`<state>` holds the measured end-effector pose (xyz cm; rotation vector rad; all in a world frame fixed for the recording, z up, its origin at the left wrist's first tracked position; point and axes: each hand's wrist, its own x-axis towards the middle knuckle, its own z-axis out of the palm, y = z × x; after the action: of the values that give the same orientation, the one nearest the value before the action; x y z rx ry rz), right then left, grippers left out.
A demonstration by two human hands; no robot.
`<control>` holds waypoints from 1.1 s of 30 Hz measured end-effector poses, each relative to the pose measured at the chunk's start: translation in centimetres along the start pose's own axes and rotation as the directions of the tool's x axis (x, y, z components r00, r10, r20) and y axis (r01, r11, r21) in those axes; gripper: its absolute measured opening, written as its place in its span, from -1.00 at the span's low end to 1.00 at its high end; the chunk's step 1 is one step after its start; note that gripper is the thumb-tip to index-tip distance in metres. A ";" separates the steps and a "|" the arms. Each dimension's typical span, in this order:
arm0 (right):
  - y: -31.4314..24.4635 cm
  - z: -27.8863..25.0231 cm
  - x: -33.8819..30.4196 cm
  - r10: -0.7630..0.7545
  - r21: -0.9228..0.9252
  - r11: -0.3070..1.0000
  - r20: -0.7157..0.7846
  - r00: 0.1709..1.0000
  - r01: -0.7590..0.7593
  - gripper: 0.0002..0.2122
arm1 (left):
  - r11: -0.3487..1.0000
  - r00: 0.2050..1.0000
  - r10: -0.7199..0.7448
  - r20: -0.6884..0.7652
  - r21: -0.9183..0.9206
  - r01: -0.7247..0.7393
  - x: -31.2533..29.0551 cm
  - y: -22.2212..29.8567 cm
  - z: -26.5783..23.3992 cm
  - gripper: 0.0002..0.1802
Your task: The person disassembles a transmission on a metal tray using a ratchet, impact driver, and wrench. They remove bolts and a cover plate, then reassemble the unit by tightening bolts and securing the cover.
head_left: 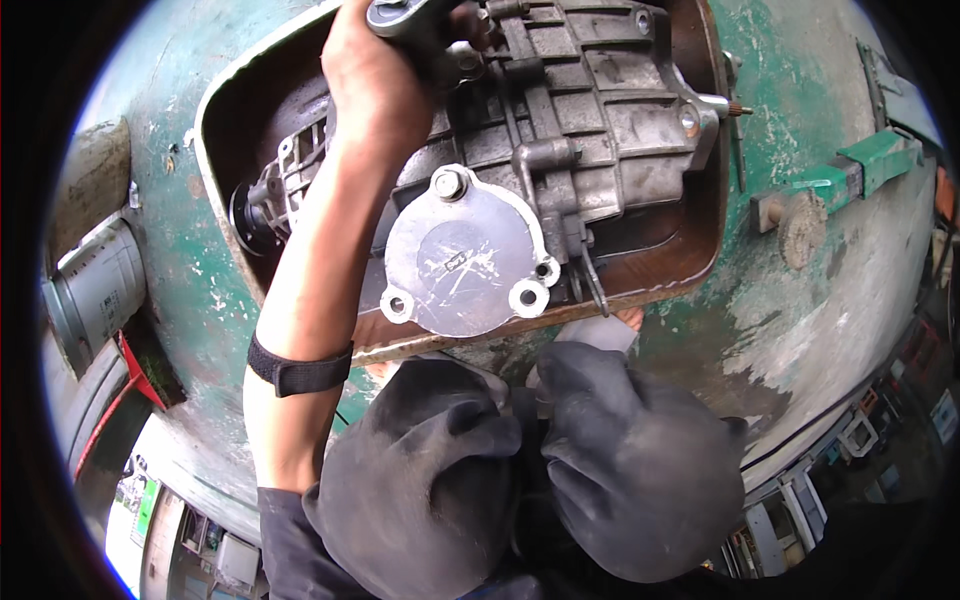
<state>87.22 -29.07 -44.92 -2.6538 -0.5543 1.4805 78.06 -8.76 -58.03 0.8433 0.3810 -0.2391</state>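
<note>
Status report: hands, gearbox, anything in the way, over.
Left hand gripping dark tool; right hand not visible. Gearbox lying in tray. Left forearm partly blocking view of it.

Bright whitish light glares off the forearm (325, 230) and round metal cover (465, 235); shade darkens the tray's (685, 235) far left corner; the left hand (378, 85) near its far edge looks slightly soft; the floor (790, 90) curves toward a black, purple-fringed rim.
</note>
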 end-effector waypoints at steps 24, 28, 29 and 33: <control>0.5 1.0 -2.5 0.020 0.261 0.965 -0.023 1.000 -0.013 -0.72 | 0.900 0.956 0.202 0.210 0.346 -0.266 5.6 0.3 3.3 -0.75; -1.4 2.3 -2.8 0.184 0.248 0.954 -0.035 0.982 -0.170 -0.65 | 0.950 0.987 0.118 0.109 0.278 -0.145 5.3 0.6 3.5 -0.75; -1.9 2.5 -3.1 0.212 0.247 0.948 -0.030 0.977 -0.199 -0.63 | 0.948 0.984 0.126 0.122 0.278 -0.156 5.2 0.7 3.5 -0.75; -2.4 2.4 -3.0 0.265 0.242 0.936 -0.009 0.964 -0.255 -0.66 | 0.942 0.983 0.129 0.130 0.295 -0.162 5.3 0.4 3.5 -0.72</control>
<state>83.05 -28.11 -43.25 -2.6341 -0.0147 1.4395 83.82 -11.44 -57.84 1.1531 0.1790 -0.2076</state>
